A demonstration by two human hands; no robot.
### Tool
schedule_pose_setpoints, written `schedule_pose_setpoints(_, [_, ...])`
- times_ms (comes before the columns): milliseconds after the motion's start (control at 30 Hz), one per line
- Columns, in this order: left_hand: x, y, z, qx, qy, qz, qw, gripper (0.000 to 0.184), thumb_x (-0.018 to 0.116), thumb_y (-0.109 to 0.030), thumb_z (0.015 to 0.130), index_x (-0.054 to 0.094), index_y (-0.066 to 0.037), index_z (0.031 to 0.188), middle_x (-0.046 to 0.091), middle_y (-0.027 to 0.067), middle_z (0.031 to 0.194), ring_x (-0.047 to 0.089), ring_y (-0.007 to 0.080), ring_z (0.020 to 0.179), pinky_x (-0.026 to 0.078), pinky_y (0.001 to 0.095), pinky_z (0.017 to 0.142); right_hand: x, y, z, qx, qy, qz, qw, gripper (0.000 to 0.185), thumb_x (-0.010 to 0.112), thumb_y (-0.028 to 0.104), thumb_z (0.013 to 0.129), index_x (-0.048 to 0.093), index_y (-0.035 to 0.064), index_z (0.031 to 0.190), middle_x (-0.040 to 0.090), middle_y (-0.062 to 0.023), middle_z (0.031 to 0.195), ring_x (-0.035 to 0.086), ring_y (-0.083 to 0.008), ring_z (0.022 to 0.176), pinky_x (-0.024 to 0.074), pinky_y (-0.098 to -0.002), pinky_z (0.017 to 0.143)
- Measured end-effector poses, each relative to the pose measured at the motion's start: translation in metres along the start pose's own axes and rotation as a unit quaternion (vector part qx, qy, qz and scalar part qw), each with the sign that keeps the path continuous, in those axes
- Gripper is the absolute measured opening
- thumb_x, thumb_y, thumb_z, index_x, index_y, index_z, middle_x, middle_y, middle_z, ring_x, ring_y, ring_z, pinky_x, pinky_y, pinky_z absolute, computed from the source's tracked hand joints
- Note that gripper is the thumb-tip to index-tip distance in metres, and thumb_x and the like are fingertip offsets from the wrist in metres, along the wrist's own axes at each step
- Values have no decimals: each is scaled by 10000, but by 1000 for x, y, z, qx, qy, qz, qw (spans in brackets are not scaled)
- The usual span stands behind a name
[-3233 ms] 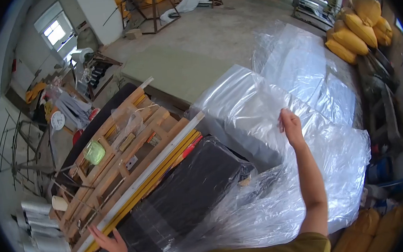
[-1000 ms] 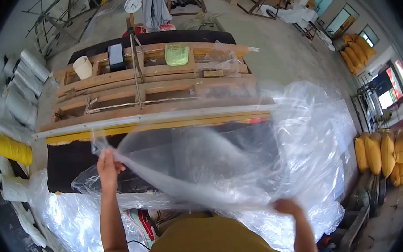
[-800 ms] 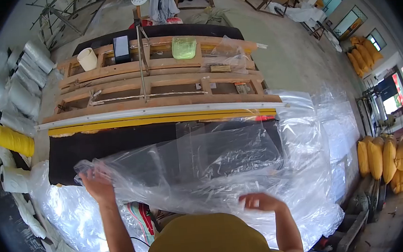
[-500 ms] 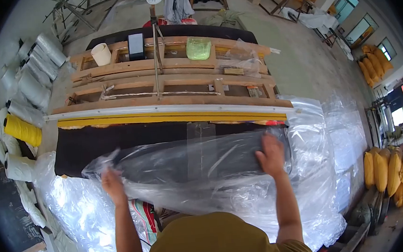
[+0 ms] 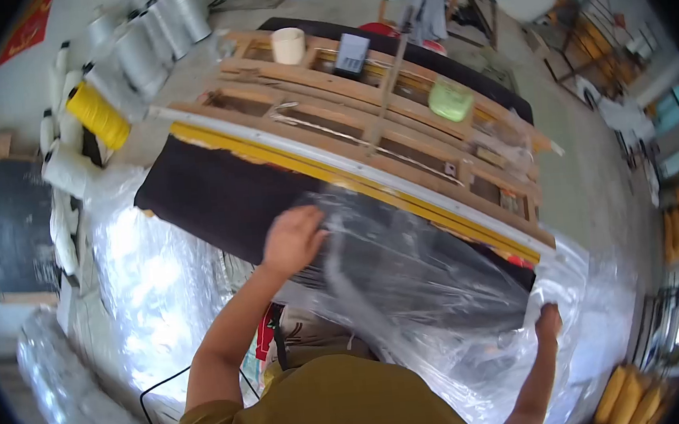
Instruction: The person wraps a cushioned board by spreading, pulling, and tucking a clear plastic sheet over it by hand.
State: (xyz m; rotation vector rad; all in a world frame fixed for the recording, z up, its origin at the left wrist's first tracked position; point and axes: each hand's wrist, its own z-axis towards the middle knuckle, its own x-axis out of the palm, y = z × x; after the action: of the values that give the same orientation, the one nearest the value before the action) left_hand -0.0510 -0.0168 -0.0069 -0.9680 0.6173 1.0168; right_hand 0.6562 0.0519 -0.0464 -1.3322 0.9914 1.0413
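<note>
I record clear film (image 5: pixel 419 257) across the dark panel's (image 5: pixel 209 182) right portion, alongside the yellow strip (image 5: pixel 272 161); the left portion lies uncovered. The right hand (image 5: pixel 549 321) appears clenched on film; the left hand (image 5: pixel 294 241) meets its inner edge, grip indeterminable.

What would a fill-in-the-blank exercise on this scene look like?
The large spool beside the white rolls is ____.
The light green container sits on a frame made of ____.
The hand nearer that spool is the person's ____ one.
The clear sheet partly covers a ____-coloured surface.

Missing words: yellow; wood; left; black.
</note>
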Motion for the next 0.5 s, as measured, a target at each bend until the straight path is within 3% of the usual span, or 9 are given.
schedule_pose_setpoints(33, [6, -6, 5, 30, 15, -70, 997, 301, 652, -142, 803, 616, -30, 1080, 606, 155, 1130, 573, 353, 1030, 451, 431, 921, -21, 5, 0, 83, 71, -71, 992, 160, 589, -7, 726, 600, 70, 865, 592, -166, 944, 602, -360, 936, 494, -467, 763])
schedule_pose_setpoints(100, [10, -2, 0, 101, 11, -127, 987, 316, 669, -147, 789, 619, -35, 1080, 602, 130, 1131, 564, 335, 1039, 445, 432, 912, -62, 42, 13, 54, -76, -47, 995, 182, 576, -16, 735, 600, 62, 898, 587, -167, 1016, 586, -363, 976, 485, -465, 794])
schedule_pose_setpoints(167, [-13, -13, 14, 66, -65, -32, 995, 334, 681, -165, 782, 616, -48, 1088, 598, 107, 1124, 554, 319, 1049, 438, 431, 908, -124, 132, 32, -105, -211, 136, 962, 298, 516, -40, 759, 595, 31, 1037, 589, -192, 1064, 537, -364, 1075, 432, -461, 922])
schedule_pose_setpoints(267, [-18, -9, 24, -101, -60, 61, 991, 355, 683, -183, 779, 603, -71, 1107, 586, 93, 1138, 528, 305, 1084, 422, 433, 905, -194, 308, 12, -292, -176, 239, 909, 298, 566, 21, 768, 615, 25, 1063, 608, -168, 1131, 564, -349, 1061, 418, -449, 948])
schedule_pose_setpoints(300, [-12, -4, 26, -179, -47, 81, 979, 361, 680, -187, 779, 597, -79, 1114, 580, 92, 1146, 517, 302, 1098, 416, 434, 905, -194, 357, 11, -396, -164, 228, 874, 353, 637, 112, 767, 598, 38, 1109, 602, -149, 1161, 557, -339, 1086, 417, -441, 955])
schedule_pose_setpoints(333, [-6, 10, 24, -214, 64, 29, 974, 254, 634, -212, 833, 578, -87, 1048, 619, 132, 1060, 581, 323, 1018, 464, 454, 825, -212, 408, -3, -387, -114, 266, 876, 477, 666, 263, 794, 551, 50, 1206, 544, -141, 1259, 500, -313, 1180, 387, -466, 990])
schedule_pose_setpoints(367, [-4, 15, 26, -248, 51, 14, 967, 215, 616, -221, 853, 569, -87, 1014, 629, 143, 1015, 599, 334, 965, 476, 459, 786, -217, 445, -12, -417, -106, 272, 861, 547, 706, 334, 764, 539, 51, 1202, 461, -158, 1360, 430, -342, 1254, 339, -510, 1023])
schedule_pose_setpoints(433, [-3, 26, 29, -312, 34, -11, 949, 165, 580, -239, 891, 550, -86, 946, 649, 166, 923, 636, 354, 860, 500, 469, 709, -195, 489, -35, -439, -97, 293, 844, 577, 701, 350, 769, 522, 46, 1225, 401, -159, 1418, 380, -344, 1301, 295, -541, 1049])
schedule_pose_setpoints(500, [3, 37, 22, -267, -1, 25, 963, 189, 554, -270, 919, 524, -86, 892, 651, 159, 770, 641, 370, 710, 508, 474, 628, -201, 484, -60, -496, -23, 305, 813, 593, 678, 364, 787, 507, 43, 1254, 391, -160, 1428, 367, -344, 1314, 281, -548, 1058])
